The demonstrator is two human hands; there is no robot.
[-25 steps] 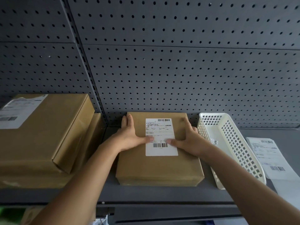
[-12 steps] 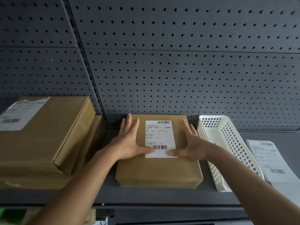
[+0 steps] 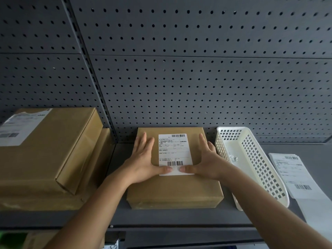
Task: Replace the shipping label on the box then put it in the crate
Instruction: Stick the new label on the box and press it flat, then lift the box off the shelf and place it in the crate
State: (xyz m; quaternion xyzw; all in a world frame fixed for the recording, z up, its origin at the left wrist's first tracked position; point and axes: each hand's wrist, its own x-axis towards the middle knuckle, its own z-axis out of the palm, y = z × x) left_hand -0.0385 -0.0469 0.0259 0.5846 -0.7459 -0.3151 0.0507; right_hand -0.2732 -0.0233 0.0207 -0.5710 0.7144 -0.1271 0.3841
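The cardboard box (image 3: 174, 184) lies flat on the dark shelf (image 3: 161, 217), between a stack of larger cartons (image 3: 45, 159) and a white plastic crate (image 3: 251, 164). Both hands are spread open, palms down on its top: the left hand (image 3: 143, 162) and right hand (image 3: 206, 161) press their thumbs onto the lower edge of the white shipping label (image 3: 175, 153). Loose label sheets (image 3: 294, 177) lie right of the crate.

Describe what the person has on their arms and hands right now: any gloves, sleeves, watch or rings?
Nothing visible is worn. The left hand and right hand are bare, with no gloves and no rings that show. Both forearms are uncovered from the wrists down to the frame's lower edge: no sleeves, watch, bands or markings. Fingernails look short and unpainted. Anything worn above that edge is out of view.
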